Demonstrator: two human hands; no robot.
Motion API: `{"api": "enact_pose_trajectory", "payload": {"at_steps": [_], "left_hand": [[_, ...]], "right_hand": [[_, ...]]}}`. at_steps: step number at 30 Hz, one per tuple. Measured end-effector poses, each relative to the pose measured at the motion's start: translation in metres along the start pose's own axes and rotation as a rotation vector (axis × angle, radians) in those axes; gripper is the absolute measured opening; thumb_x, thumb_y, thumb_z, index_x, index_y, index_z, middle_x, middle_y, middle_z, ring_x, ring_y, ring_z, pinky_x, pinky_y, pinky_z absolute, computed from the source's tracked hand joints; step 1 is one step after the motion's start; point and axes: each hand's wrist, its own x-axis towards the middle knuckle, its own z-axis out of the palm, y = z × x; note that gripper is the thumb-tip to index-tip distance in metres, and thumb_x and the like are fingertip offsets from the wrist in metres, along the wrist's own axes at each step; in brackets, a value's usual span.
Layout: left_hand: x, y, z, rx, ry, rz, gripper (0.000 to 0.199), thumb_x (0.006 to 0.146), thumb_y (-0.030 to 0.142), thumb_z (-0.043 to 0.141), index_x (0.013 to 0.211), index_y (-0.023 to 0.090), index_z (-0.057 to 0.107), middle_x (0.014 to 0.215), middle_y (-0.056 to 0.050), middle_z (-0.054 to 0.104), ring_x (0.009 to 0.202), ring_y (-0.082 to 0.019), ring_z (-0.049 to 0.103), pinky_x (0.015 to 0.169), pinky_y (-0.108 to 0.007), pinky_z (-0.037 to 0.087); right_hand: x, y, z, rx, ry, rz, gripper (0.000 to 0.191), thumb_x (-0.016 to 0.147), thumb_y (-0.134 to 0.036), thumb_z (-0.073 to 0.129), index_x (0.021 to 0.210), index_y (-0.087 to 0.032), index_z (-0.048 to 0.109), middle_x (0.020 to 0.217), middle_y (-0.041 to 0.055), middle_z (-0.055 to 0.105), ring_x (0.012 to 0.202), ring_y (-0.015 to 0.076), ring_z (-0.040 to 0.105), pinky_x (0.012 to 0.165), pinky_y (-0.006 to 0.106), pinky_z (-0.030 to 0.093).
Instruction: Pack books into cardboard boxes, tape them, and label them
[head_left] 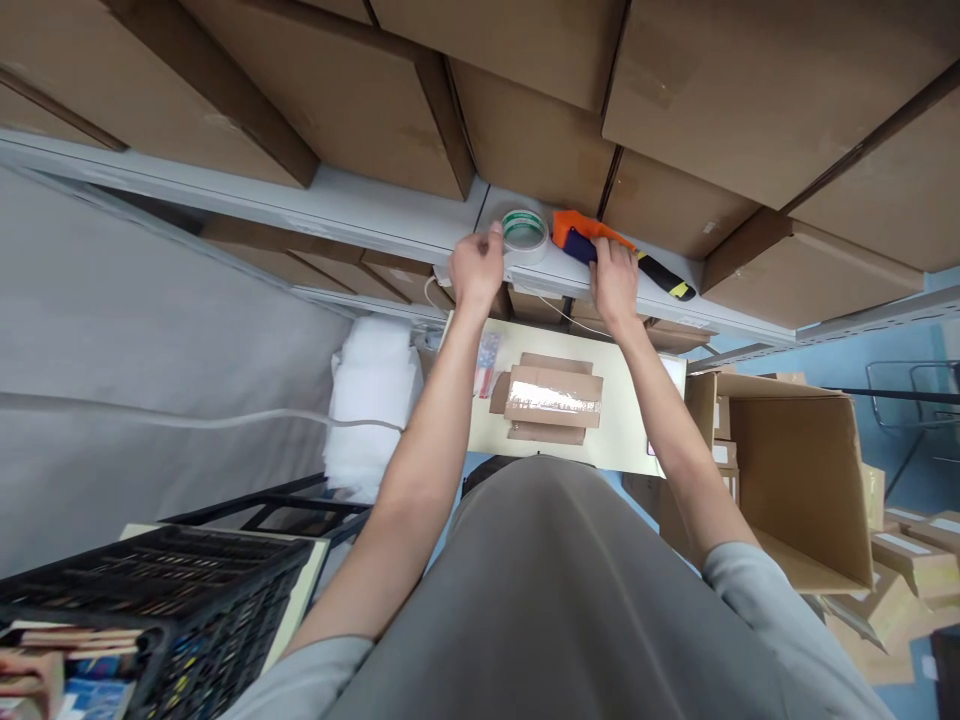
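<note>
Presently, the head view shows both hands raised at the shelf. The left hand is at the left side of the tape roll, with the thumb at the rim and the other fingers curled. Whether this grip is closed on the roll cannot be told. The tape roll lies flat on the shelf, near its front edge.

The right hand reaches over the orange-and-navy tool, just right of the roll. Its grip is narrow, holding the middle of the tool between thumb and fingers. A black-and-yellow piece extends to the right of this hand; whether it is joined to the tool is hidden.

Closed cardboard boxes stand behind these items, along the shelf. Below the hands, the cream counter carries a small carton with shiny clear tape across its top and flaps spread at its sides. A colourful packet lies just left of the carton. White wrapping sheets are stacked left of the counter; a large open box stands to its right.
</note>
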Motion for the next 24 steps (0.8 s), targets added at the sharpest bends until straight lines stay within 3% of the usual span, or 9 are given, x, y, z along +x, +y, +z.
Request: {"api": "enact_pose_trajectory", "payload": {"at_steps": [3, 5, 7, 9, 13, 15, 17, 21, 24], "left_hand": [[-0.035, -0.007, -0.018, -0.007, 0.037, 0.113, 0.050, 0.116, 0.062, 0.054, 0.126, 0.017, 0.073, 0.130, -0.013, 0.077, 0.126, -0.029, 0.077, 0.117, -0.041, 0.056], [-0.075, -0.024, -0.029, -0.017, 0.030, 0.172, 0.048, 0.117, 0.059, 0.053, 0.138, 0.019, 0.070, 0.139, -0.012, 0.073, 0.127, -0.026, 0.076, 0.119, -0.041, 0.056], [-0.126, -0.050, -0.034, 0.007, -0.032, 0.152, 0.045, 0.117, 0.055, 0.053, 0.141, 0.021, 0.069, 0.142, -0.012, 0.072, 0.125, -0.025, 0.076, 0.117, -0.041, 0.059], [-0.178, -0.081, -0.034, 0.062, -0.140, 0.075, 0.043, 0.113, 0.051, 0.059, 0.140, 0.019, 0.070, 0.141, -0.016, 0.074, 0.122, -0.028, 0.077, 0.114, -0.044, 0.061], [-0.247, -0.129, -0.017, 0.150, -0.282, -0.118, 0.059, 0.102, 0.045, 0.070, 0.152, 0.014, 0.063, 0.154, -0.025, 0.069, 0.145, -0.037, 0.069, 0.128, -0.052, 0.054], [-0.260, -0.140, -0.007, 0.163, -0.336, -0.207, 0.065, 0.103, 0.046, 0.069, 0.158, 0.014, 0.060, 0.156, -0.025, 0.069, 0.148, -0.038, 0.068, 0.130, -0.053, 0.053], [-0.264, -0.142, 0.003, 0.183, -0.376, -0.275, 0.069, 0.104, 0.052, 0.067, 0.161, 0.013, 0.057, 0.156, -0.025, 0.070, 0.148, -0.039, 0.069, 0.128, -0.054, 0.054], [-0.269, -0.135, 0.019, 0.260, -0.374, -0.301, 0.093, 0.100, 0.068, 0.073, 0.169, 0.012, 0.048, 0.169, -0.027, 0.061, 0.158, -0.043, 0.061, 0.131, -0.056, 0.052], [-0.274, -0.132, 0.027, 0.324, -0.331, -0.295, 0.107, 0.091, 0.068, 0.085, 0.170, 0.009, 0.045, 0.173, -0.030, 0.056, 0.162, -0.045, 0.056, 0.133, -0.056, 0.050]], "right_hand": [[-0.016, 0.002, -0.006, 0.023, 0.030, -0.026, 0.051, 0.120, -0.031, 0.035, 0.167, -0.021, 0.051, 0.165, 0.0203, 0.056, 0.159, 0.0404, 0.051, 0.136, 0.080, 0.033], [-0.044, 0.005, -0.009, 0.058, 0.082, -0.038, 0.055, 0.122, -0.040, 0.029, 0.171, -0.024, 0.047, 0.173, 0.0181, 0.049, 0.167, 0.0409, 0.044, 0.137, 0.079, 0.032], [-0.088, 0.010, -0.008, 0.118, 0.123, -0.005, 0.058, 0.123, -0.046, 0.023, 0.173, -0.026, 0.046, 0.177, 0.0158, 0.047, 0.171, 0.0392, 0.040, 0.137, 0.076, 0.035], [-0.146, 0.013, 0.001, 0.203, 0.117, 0.083, 0.060, 0.123, -0.051, 0.023, 0.171, -0.026, 0.050, 0.173, 0.0163, 0.053, 0.168, 0.0362, 0.047, 0.137, 0.070, 0.041], [-0.259, 0.006, 0.041, 0.363, 0.015, 0.445, 0.072, 0.119, -0.066, 0.033, 0.167, -0.017, 0.055, 0.165, 0.0237, 0.066, 0.156, 0.0366, 0.063, 0.133, 0.062, 0.050], [-0.295, -0.004, 0.066, 0.445, -0.077, 0.613, 0.087, 0.115, -0.076, 0.036, 0.172, -0.012, 0.049, 0.170, 0.0268, 0.062, 0.157, 0.0379, 0.064, 0.131, 0.058, 0.054], [-0.314, -0.016, 0.087, 0.504, -0.138, 0.722, 0.097, 0.111, -0.082, 0.037, 0.176, -0.010, 0.042, 0.174, 0.0262, 0.058, 0.158, 0.0379, 0.063, 0.129, 0.055, 0.055], [-0.317, -0.028, 0.114, 0.551, -0.139, 0.830, 0.101, 0.110, -0.083, 0.042, 0.181, -0.012, 0.034, 0.181, 0.0212, 0.051, 0.164, 0.0371, 0.057, 0.132, 0.054, 0.051], [-0.314, -0.023, 0.124, 0.576, -0.201, 0.913, 0.094, 0.113, -0.079, 0.036, 0.179, -0.012, 0.037, 0.173, 0.0213, 0.061, 0.158, 0.0383, 0.063, 0.129, 0.055, 0.054]]}}
